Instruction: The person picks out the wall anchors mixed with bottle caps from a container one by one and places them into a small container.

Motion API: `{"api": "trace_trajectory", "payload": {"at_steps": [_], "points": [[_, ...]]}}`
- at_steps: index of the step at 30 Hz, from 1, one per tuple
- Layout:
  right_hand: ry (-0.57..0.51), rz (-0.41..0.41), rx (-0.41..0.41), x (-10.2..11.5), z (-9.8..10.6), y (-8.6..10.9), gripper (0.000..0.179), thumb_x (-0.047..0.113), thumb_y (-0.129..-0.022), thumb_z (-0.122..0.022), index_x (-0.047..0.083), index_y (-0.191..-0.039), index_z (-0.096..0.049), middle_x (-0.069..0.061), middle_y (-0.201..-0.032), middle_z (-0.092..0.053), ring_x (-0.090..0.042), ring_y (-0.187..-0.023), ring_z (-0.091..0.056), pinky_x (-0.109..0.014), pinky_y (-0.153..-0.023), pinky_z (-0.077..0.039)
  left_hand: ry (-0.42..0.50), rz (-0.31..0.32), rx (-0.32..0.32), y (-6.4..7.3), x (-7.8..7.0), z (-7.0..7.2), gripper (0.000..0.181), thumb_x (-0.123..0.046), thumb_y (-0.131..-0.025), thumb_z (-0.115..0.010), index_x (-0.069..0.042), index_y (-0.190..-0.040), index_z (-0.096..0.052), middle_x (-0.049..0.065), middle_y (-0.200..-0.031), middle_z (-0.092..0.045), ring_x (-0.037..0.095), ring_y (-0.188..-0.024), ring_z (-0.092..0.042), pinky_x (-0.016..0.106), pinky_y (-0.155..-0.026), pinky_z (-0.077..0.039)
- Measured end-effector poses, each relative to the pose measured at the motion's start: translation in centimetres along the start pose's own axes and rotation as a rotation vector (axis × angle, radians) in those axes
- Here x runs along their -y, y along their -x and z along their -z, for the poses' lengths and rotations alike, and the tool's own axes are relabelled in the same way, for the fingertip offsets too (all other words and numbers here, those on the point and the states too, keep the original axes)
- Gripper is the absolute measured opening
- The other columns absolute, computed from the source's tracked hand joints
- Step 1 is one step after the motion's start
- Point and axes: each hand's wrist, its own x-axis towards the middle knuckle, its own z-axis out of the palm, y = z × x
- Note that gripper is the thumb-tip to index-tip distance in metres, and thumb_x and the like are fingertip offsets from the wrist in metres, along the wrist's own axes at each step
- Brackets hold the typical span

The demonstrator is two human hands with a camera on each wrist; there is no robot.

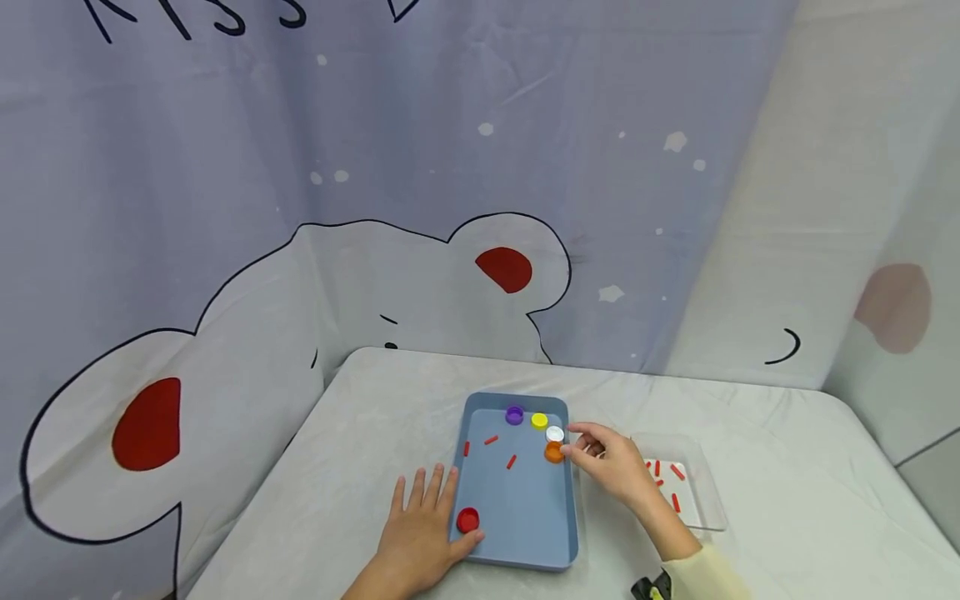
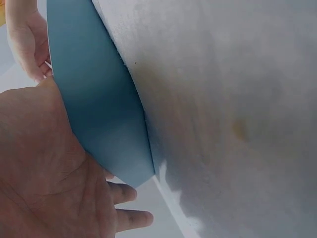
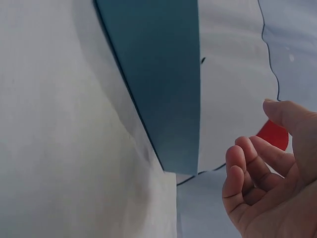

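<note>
A blue-grey tray [image 1: 517, 533] lies on the white-covered table. My left hand [image 1: 420, 537] rests spread at its left edge, thumb over the rim near a red bottle-cap-like round [image 1: 468, 520]. In the left wrist view, its palm is beside the tray's side wall [image 2: 99, 99]. At the tray's right edge, my right hand [image 1: 611, 462] has thumb and forefinger apart beside an orange cap [image 1: 553, 452] and a white cap [image 1: 554, 434]; whether it touches them is unclear. In the right wrist view, this hand [image 3: 270, 173] holds nothing, its other fingers loosely bent.
A yellow cap [image 1: 539, 421] and a purple cap [image 1: 513, 415] sit at the tray's far end. Several small red sticks, one a slanted stick [image 1: 512, 462], lie in the tray. Right of it stands a clear container [image 1: 708, 492] with more red sticks, partly behind my right forearm.
</note>
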Motion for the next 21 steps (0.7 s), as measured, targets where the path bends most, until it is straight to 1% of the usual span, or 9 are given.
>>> {"api": "trace_trajectory", "payload": {"at_steps": [2,8,14,18,21], "points": [[-0.017,-0.006,0.009,0.1,-0.4,-0.1,0.041,0.023,-0.089,-0.080,0.003,-0.123,-0.069,0.003,-0.086,-0.066,-0.011,-0.076,-0.060,-0.023,-0.064,-0.049,0.001,0.000,0.001,-0.1,0.0,-0.1,0.097,-0.073,-0.090,-0.052,-0.005,-0.157,-0.034,0.019,-0.162,-0.033,0.047,-0.149,-0.024,0.069,-0.117,-0.007],[-0.003,0.016,0.013,0.1,-1.4,-0.5,0.038,0.020,-0.089,-0.079,0.004,-0.122,-0.070,0.005,-0.085,-0.065,-0.008,-0.077,-0.060,-0.023,-0.068,-0.051,0.006,-0.001,-0.003,-0.3,0.2,-0.5,0.099,-0.075,-0.090,-0.049,-0.006,-0.158,-0.033,0.018,-0.162,-0.032,0.047,-0.149,-0.024,0.069,-0.118,-0.007],[-0.022,0.067,0.030,0.1,-2.8,-0.9,0.035,0.019,-0.087,-0.081,0.002,-0.116,-0.072,0.006,-0.082,-0.066,-0.005,-0.072,-0.058,-0.021,-0.067,-0.050,-0.013,0.006,-0.001,-0.3,0.2,-0.5,0.099,-0.077,-0.089,-0.049,-0.006,-0.158,-0.034,0.018,-0.162,-0.033,0.047,-0.149,-0.025,0.068,-0.118,-0.008],[-0.011,0.107,0.046,0.1,-3.5,-1.1,0.035,0.020,-0.087,-0.081,0.003,-0.116,-0.072,0.006,-0.083,-0.065,-0.004,-0.072,-0.056,-0.021,-0.066,-0.050,-0.010,0.005,-0.005,-0.3,0.2,-0.4,0.099,-0.077,-0.089,-0.049,-0.006,-0.157,-0.034,0.018,-0.162,-0.033,0.047,-0.149,-0.025,0.069,-0.118,-0.009],[-0.001,0.114,0.048,0.3,-3.9,-1.3,0.035,0.021,-0.087,-0.081,0.004,-0.116,-0.072,0.007,-0.083,-0.064,-0.004,-0.072,-0.056,-0.022,-0.065,-0.050,-0.005,0.004,-0.006,-0.3,0.2,-0.4,0.099,-0.076,-0.089,-0.050,-0.006,-0.157,-0.035,0.018,-0.162,-0.034,0.047,-0.149,-0.026,0.068,-0.118,-0.010]]}}
